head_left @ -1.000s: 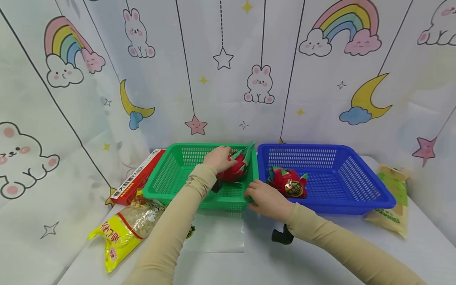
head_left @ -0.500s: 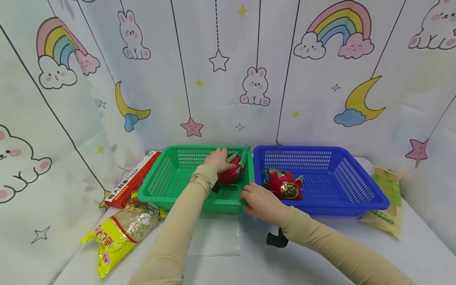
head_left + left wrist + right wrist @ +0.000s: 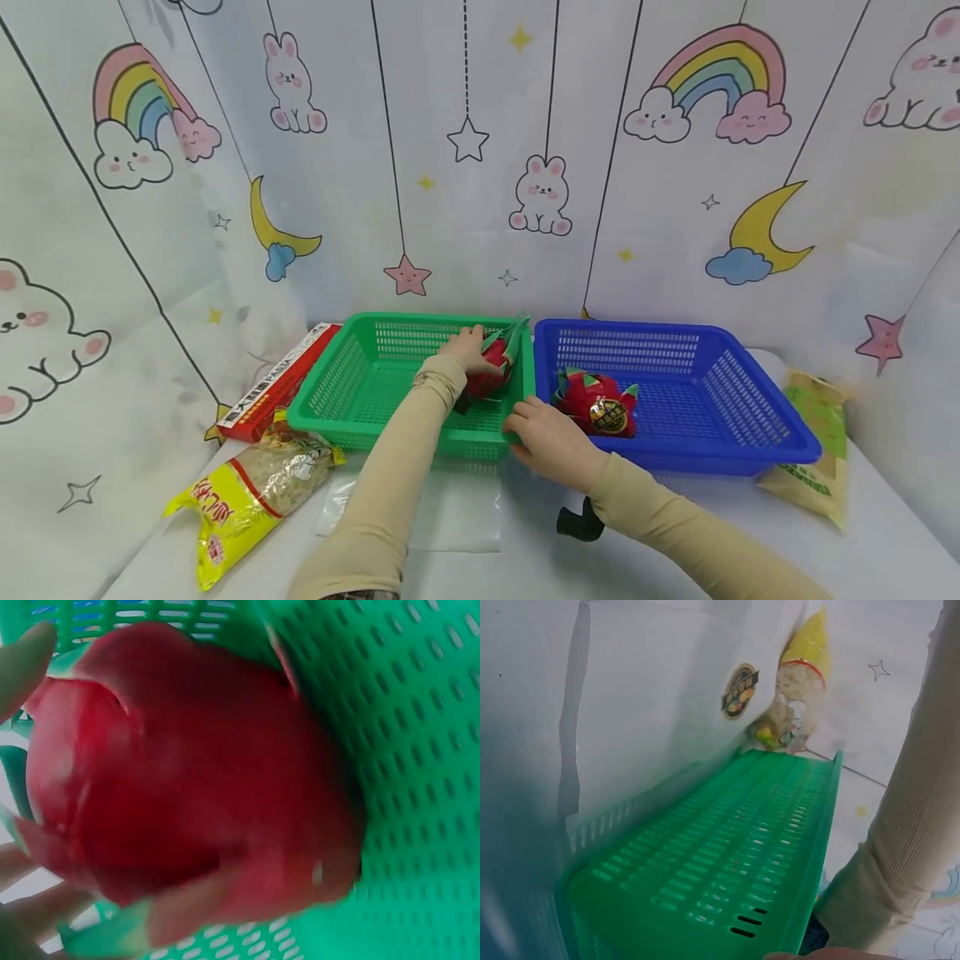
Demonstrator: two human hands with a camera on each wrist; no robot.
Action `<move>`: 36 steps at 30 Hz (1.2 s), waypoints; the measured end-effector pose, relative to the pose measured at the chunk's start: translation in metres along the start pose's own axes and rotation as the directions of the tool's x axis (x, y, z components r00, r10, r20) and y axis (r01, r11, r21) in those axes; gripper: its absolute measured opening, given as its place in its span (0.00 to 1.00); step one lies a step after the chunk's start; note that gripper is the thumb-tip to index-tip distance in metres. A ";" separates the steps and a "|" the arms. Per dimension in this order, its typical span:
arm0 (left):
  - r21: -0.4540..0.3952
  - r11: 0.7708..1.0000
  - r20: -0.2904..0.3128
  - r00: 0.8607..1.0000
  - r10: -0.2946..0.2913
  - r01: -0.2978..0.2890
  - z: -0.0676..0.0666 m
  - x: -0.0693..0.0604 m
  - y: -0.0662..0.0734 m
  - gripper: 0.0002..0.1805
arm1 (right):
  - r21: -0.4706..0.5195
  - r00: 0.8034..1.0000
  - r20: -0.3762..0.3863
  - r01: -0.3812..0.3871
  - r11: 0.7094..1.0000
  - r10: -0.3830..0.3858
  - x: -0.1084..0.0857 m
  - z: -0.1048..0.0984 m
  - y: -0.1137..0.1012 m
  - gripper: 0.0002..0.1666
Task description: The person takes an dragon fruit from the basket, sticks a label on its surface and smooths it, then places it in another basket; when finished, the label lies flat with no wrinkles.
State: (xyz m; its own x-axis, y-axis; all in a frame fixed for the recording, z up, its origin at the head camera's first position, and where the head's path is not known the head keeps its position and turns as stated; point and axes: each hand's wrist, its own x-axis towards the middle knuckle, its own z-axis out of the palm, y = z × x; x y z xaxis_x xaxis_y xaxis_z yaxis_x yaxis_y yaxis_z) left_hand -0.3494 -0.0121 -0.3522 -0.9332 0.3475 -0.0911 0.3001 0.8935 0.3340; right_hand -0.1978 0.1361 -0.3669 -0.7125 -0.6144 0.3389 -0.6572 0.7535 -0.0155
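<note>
Left hand (image 3: 465, 350) shifted slightly rightward, arm (image 3: 397, 475) outstretched

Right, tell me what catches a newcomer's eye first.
Probably the green basket on the left and the blue basket on the right. Then the red dragon fruit the left hand holds in the green one, and the second dragon fruit at the blue one's left end. The cartoon curtain behind might come next.

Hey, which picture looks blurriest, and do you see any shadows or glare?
Left wrist view: blurriest, with the dragon fruit soft and darker toward its right edge; head view: bright and clear, a faint shadow on the white table below the right sleeve; right wrist view: green basket holes distinguishable, lower left dim and bluish, with a pale streak, possibly glare.
</note>
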 end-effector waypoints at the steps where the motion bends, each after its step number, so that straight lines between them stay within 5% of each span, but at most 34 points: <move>1: -0.019 1.000 0.005 1.000 0.002 -0.002 0.000 -0.001 0.000 0.45 | -0.004 1.000 0.000 0.002 1.000 -0.002 0.000 0.000 -0.001 0.09; 9: -0.087 0.996 0.053 0.998 -0.023 0.028 0.009 0.001 -0.007 0.55 | -0.029 0.999 -0.006 0.032 0.999 -0.032 0.002 -0.001 -0.004 0.08; 20: 0.001 1.000 0.029 1.000 -0.008 0.008 0.008 0.014 -0.007 0.55 | -0.058 0.999 -0.039 0.036 0.998 -0.038 0.004 0.000 -0.005 0.10; 26: 0.031 0.999 0.063 0.998 0.016 -0.018 -0.001 0.002 -0.006 0.59 | -0.070 1.000 -0.027 0.009 0.998 -0.011 0.003 0.000 -0.005 0.10; 36: 0.078 0.994 0.026 0.997 0.074 -0.076 -0.002 -0.008 -0.010 0.49 | -0.029 1.000 -0.028 -0.007 1.000 0.006 -0.001 0.004 -0.003 0.08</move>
State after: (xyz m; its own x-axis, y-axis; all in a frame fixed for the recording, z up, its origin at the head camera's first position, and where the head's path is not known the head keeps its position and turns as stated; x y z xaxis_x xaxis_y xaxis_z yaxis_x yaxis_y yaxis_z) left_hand -0.3457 -0.0243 -0.3531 -0.9030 0.4200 -0.0900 0.3846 0.8839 0.2662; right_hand -0.1957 0.1334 -0.3707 -0.7092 -0.6031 0.3652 -0.6451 0.7641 0.0091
